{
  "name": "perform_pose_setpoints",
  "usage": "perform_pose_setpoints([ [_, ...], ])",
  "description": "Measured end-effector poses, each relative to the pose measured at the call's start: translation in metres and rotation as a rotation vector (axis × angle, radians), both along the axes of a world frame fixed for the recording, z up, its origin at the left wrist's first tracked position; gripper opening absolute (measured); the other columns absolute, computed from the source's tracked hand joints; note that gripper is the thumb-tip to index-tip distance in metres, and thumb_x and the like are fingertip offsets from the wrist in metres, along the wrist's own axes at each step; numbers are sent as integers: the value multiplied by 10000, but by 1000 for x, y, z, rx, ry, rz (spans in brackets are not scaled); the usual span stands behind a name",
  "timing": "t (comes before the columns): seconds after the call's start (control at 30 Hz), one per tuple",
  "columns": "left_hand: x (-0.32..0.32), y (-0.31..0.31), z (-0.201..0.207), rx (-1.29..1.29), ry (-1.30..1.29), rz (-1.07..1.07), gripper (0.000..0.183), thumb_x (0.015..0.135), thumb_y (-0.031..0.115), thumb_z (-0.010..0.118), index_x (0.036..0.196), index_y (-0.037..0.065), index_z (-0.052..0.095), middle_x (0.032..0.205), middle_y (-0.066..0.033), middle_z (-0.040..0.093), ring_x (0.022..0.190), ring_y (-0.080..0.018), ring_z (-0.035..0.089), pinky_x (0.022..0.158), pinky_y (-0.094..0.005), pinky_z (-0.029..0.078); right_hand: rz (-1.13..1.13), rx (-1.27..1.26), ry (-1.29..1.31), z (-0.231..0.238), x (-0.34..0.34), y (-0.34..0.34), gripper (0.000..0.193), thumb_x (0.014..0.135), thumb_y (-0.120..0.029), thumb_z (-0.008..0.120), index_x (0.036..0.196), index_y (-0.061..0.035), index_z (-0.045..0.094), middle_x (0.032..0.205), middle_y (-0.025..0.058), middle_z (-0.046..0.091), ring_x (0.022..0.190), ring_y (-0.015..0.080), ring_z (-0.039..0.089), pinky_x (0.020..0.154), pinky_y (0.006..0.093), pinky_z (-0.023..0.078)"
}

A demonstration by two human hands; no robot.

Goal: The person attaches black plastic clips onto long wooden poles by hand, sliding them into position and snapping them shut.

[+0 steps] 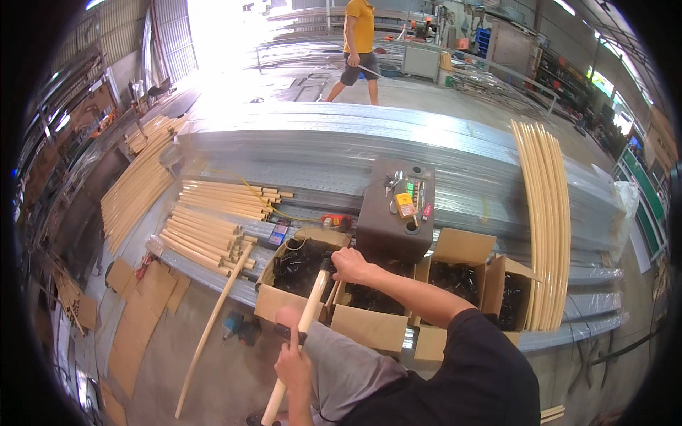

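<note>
A tan pole (311, 307) slants up across my lap, its lower end near the bottom edge. My right hand (349, 265) is closed on a black plastic fitting (327, 265) at the pole's upper end, over the open boxes. Lower down, my left hand (293, 367) is closed around the pole, its index finger stretched along it to a black bracket (290, 332). Part of the left grip is hidden behind the hand. Just beyond the right hand is a cardboard box (288, 302) with black plastic parts (298, 266). A second tan pole (213, 330) leans against a stack at the left.
More boxes of black parts (455, 280) stand to the right. Behind them, a brown case (387, 234) carries small items. Tan poles (202, 241) and wrapped metal profiles (320, 142) are stacked around. A drill (240, 328) lies on the floor. A person in yellow (360, 50) walks beyond.
</note>
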State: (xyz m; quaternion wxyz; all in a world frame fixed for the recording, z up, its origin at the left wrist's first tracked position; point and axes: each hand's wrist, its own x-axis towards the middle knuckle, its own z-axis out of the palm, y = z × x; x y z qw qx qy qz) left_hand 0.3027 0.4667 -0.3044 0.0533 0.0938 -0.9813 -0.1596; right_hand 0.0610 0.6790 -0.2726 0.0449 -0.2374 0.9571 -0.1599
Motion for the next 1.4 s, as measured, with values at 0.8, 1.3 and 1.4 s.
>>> perform_pose_setpoints([
  [0.8, -2, 18, -8, -13, 128, -65, 687, 825, 56, 626, 1474, 238, 490, 1064, -169, 648, 880, -380, 667, 719, -491, 543, 90, 52, 23, -11, 1, 31, 325, 635, -242, 786, 752, 39, 671, 838, 257, 686, 861, 416, 683, 775, 489, 565],
  [1.3, 4, 15, -24, -85, 110, -91, 669, 855, 51, 592, 1491, 230, 485, 851, -115, 595, 765, -325, 647, 676, -443, 553, 124, -75, 95, -59, 19, 47, 327, 762, -260, 762, 807, 47, 658, 849, 237, 655, 855, 406, 651, 786, 492, 523],
  [1.4, 3, 13, -18, -48, 88, -74, 649, 854, 65, 594, 1477, 226, 503, 848, -132, 609, 758, -340, 660, 673, -456, 550, 173, -86, 120, -57, 19, 46, 336, 774, -271, 755, 770, 49, 655, 831, 246, 659, 841, 416, 650, 773, 495, 522],
])
